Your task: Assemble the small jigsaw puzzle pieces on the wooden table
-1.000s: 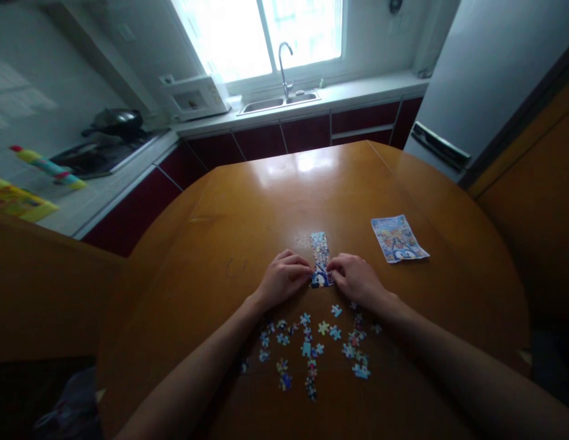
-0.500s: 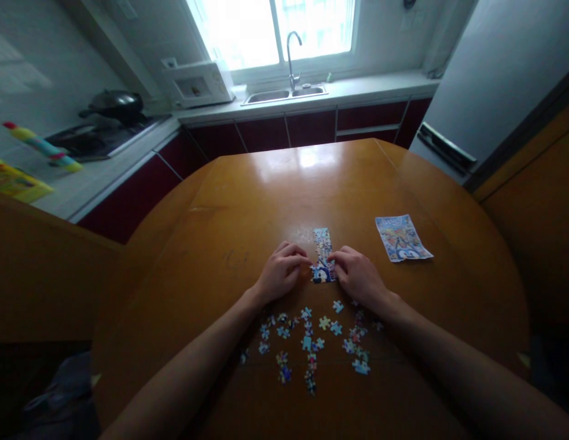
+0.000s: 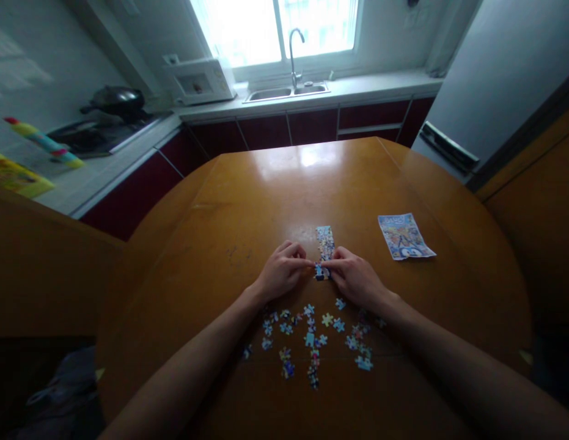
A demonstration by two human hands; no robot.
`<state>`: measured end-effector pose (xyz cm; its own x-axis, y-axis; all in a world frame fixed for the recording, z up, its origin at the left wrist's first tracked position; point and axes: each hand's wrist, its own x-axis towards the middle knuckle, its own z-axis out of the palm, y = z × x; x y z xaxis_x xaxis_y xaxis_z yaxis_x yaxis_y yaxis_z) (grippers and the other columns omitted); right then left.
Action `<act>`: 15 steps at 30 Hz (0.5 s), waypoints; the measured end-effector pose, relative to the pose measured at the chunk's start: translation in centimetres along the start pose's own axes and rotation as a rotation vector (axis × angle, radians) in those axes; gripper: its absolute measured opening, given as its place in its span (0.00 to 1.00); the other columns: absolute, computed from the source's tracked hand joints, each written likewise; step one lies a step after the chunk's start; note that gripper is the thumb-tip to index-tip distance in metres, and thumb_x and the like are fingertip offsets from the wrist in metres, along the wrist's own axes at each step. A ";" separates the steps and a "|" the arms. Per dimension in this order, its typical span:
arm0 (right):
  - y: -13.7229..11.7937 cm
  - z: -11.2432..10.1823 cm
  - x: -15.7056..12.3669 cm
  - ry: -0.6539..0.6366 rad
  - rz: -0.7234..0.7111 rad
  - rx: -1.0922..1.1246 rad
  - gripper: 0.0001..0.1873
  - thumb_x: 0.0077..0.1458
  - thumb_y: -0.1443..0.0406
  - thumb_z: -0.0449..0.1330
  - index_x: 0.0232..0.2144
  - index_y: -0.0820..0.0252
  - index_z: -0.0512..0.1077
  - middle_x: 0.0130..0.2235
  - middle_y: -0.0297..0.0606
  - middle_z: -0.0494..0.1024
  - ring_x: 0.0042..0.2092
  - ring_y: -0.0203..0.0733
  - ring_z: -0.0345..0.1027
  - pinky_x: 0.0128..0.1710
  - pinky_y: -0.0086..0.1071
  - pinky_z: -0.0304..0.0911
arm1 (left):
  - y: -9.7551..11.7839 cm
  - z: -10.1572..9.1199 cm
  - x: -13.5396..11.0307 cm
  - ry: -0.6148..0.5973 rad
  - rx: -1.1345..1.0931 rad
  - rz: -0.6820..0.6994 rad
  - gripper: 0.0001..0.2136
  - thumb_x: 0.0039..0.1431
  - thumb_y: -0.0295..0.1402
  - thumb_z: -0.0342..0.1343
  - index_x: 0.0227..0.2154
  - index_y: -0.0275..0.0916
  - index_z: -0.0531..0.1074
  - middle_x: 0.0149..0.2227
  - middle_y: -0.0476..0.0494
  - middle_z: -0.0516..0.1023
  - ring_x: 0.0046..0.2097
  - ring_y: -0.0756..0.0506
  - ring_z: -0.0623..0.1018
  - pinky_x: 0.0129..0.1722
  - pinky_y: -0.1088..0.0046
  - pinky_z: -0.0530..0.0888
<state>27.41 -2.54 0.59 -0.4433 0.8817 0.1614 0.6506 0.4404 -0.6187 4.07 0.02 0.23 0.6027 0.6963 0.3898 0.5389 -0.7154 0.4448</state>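
A narrow strip of joined jigsaw pieces (image 3: 325, 243) lies on the round wooden table (image 3: 247, 201). My left hand (image 3: 280, 275) and my right hand (image 3: 355, 278) meet at the strip's near end, fingertips pinched together over it. Both hands are closed on the near part of the strip. Several loose puzzle pieces (image 3: 312, 336) are scattered on the table between my forearms, close to me.
A small printed picture sheet (image 3: 406, 236) lies on the table to the right. Beyond the table runs a kitchen counter with a sink (image 3: 286, 93), a microwave (image 3: 200, 80) and a wok on the stove (image 3: 117, 101). A grey fridge (image 3: 486, 79) stands at right.
My fingertips have drawn closer together over the strip's near end, covering more of it. The camera has shifted slightly, so everything sits a little higher in view.
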 end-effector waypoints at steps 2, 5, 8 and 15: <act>-0.1 0.0 0.0 -0.002 0.001 0.000 0.15 0.63 0.69 0.55 0.41 0.49 0.81 0.39 0.39 0.73 0.38 0.40 0.67 0.37 0.34 0.61 | 0.0 0.0 0.0 -0.010 0.004 0.005 0.11 0.66 0.28 0.54 0.40 0.45 0.82 0.36 0.44 0.73 0.42 0.44 0.69 0.42 0.66 0.70; -0.1 0.0 0.0 -0.005 0.003 -0.003 0.17 0.62 0.70 0.55 0.43 0.47 0.81 0.38 0.39 0.73 0.38 0.40 0.67 0.37 0.34 0.60 | 0.0 0.1 0.1 -0.018 -0.003 0.002 0.10 0.66 0.28 0.55 0.40 0.45 0.82 0.36 0.43 0.73 0.41 0.45 0.69 0.42 0.66 0.70; 0.0 0.0 0.0 -0.007 0.005 -0.014 0.18 0.62 0.70 0.56 0.44 0.46 0.81 0.39 0.39 0.73 0.38 0.40 0.67 0.36 0.33 0.60 | 0.0 0.1 0.1 -0.026 -0.006 0.003 0.11 0.66 0.28 0.55 0.41 0.45 0.82 0.36 0.43 0.73 0.41 0.45 0.69 0.42 0.67 0.71; 0.1 0.2 0.0 0.009 0.008 0.005 0.17 0.62 0.69 0.56 0.44 0.46 0.81 0.38 0.39 0.73 0.37 0.40 0.67 0.37 0.34 0.60 | 0.0 0.1 0.1 -0.030 -0.008 0.005 0.11 0.66 0.28 0.56 0.42 0.46 0.82 0.36 0.43 0.72 0.41 0.45 0.69 0.42 0.66 0.71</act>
<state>27.40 -2.50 0.37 -0.4324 0.8868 0.1629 0.6513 0.4321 -0.6238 4.19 0.07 0.15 0.6231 0.6904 0.3676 0.5309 -0.7184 0.4495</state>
